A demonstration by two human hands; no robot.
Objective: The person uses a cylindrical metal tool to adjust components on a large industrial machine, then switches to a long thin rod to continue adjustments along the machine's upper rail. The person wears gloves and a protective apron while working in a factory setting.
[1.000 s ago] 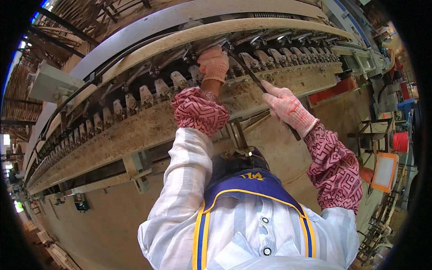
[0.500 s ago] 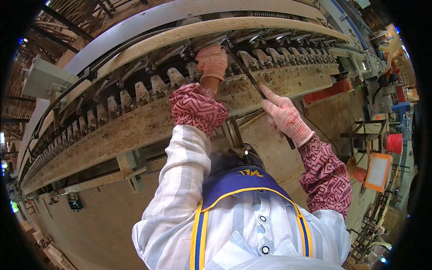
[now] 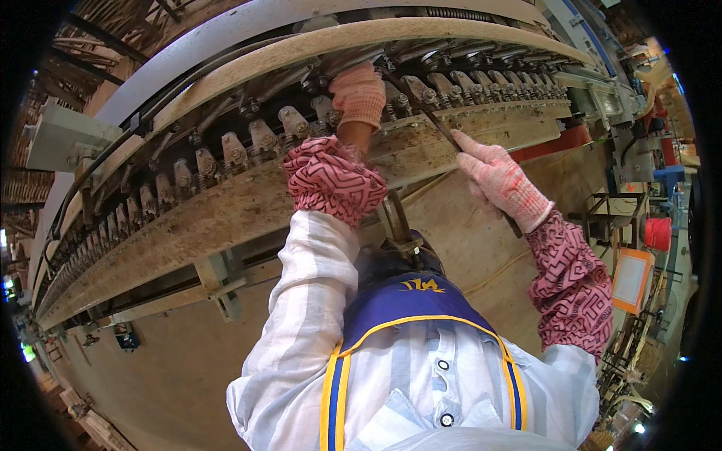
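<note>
The left hand (image 3: 359, 96), in a pale pink knit glove, reaches into the far side of the long machine (image 3: 203, 203), its wrist crossing a row of metal spring brackets (image 3: 262, 137); its fingertips are hidden among the dark fittings, so I cannot tell whether they are clamped on anything. The right hand (image 3: 498, 179), gloved alike and well apart from the left one, is closed around a slim dark rod (image 3: 430, 114), index finger laid along it. The rod lies aslant over the brackets and the machine's near edge: its far left end reaches the fittings just beside the left hand, and its near right end sticks out below the right palm. Beyond the brackets a dusty tan rail (image 3: 301, 46) runs across, with a pale grey box (image 3: 71, 139) at the far left. Both forearms wear pink sleeve covers (image 3: 573, 282) with a dark geometric pattern, over a striped white shirt (image 3: 301, 301) and a purple apron (image 3: 391, 310) edged in yellow. To the right are a red cylindrical object (image 3: 657, 234) and, nearer, an orange-framed panel (image 3: 632, 279).
</note>
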